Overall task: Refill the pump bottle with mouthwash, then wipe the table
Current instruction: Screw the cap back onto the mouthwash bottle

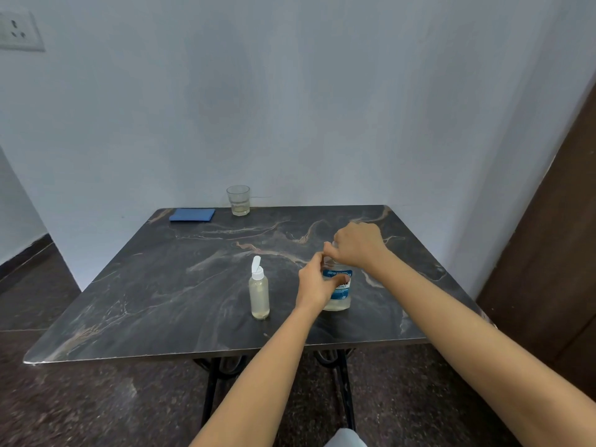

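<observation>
Left hand (314, 285) clamps mouthwash bottle (340, 303); right hand (358, 243) curled over cap, probably gripping. Smooth plastic, likely light, slippery: hold mid-body. Pump bottle (259, 291) left of left hand.

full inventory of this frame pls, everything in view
table: 1, dark marble-pattern top, centre of view
pump bottle: 1, clear with pale liquid and white top, upright mid-table
mouthwash bottle: 1, clear with blue label, upright to the right of the pump bottle
glass: 1, clear with a little pale liquid, far table edge
cloth: 1, blue, folded, far left corner of the table
wall socket: 1, white, wall upper left
door: 1, brown, right edge
hands:
left hand: 1, grips the mouthwash bottle's body
right hand: 1, curled over the mouthwash bottle's top
</observation>
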The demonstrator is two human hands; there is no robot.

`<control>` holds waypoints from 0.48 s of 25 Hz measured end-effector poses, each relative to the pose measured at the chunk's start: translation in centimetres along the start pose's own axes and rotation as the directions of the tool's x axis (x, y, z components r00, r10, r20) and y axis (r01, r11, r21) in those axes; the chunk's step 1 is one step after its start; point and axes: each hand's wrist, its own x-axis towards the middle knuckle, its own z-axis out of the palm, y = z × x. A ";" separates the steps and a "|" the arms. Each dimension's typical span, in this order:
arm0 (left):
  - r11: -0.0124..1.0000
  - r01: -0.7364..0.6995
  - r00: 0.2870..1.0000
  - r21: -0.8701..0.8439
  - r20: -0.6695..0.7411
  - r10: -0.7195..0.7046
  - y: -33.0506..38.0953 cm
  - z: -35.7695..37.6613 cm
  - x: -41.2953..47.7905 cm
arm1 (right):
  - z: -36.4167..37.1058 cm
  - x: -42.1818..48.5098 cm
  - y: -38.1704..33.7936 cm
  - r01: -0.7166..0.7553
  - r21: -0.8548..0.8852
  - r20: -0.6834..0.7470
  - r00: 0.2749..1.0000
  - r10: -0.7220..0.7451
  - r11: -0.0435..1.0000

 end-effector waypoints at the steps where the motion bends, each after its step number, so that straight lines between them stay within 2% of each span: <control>1: 1.000 0.007 1.000 -0.004 -0.010 -0.008 0.0 0.1 -0.1 | 0.1 -0.1 -0.3 -0.042 0.011 -0.001 0.999 0.042 0.999; 5: 0.999 0.027 0.999 -0.025 -0.026 -0.028 0.3 0.4 -0.3 | 0.0 -0.8 -1.5 -0.195 0.105 -0.003 0.981 0.196 0.975; 8: 0.997 0.046 0.999 -0.056 -0.011 -0.047 0.7 0.2 -0.5 | -0.3 -1.5 -2.1 -0.242 0.133 0.011 0.970 0.242 0.961; 12: 0.997 0.077 0.997 0.022 -0.005 -0.076 0.3 -1.2 -2.3 | -0.7 -2.5 -2.6 -0.295 0.170 0.040 0.956 0.292 0.940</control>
